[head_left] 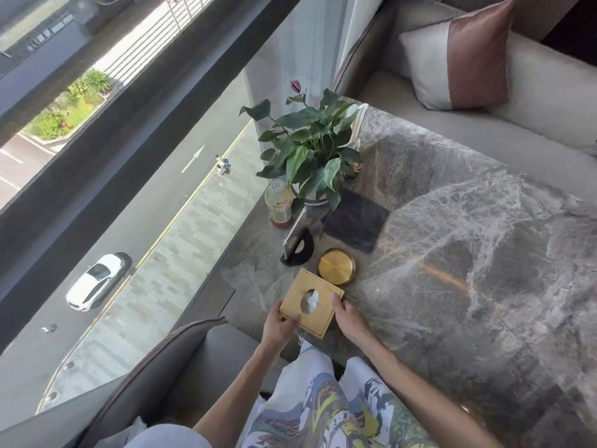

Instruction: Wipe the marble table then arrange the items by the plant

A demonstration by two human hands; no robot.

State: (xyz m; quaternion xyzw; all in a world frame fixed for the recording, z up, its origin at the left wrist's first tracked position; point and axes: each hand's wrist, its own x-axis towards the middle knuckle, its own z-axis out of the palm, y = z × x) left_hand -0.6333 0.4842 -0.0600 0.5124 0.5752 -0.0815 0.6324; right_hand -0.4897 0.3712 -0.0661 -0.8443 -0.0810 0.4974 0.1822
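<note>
A square gold tissue box point(323, 310) with a round hole in its top rests at the near left corner of the grey marble table point(468, 253). My left hand point(279, 324) grips its left side and my right hand point(349, 316) grips its right side. Just beyond it lie a round gold lid point(336, 266), a black half-round stand holding a card point(297, 248), and a dark square mat point(357, 219). A drink bottle point(278, 202) stands beside the potted plant point(310, 150) at the table's far left edge.
A floor-to-ceiling window point(129, 156) runs along the table's left side. A grey sofa with a white and brown cushion point(458, 56) sits behind the table. A grey armchair point(181, 357) is at the near left. A small dark stand point(353, 171) hides behind the plant.
</note>
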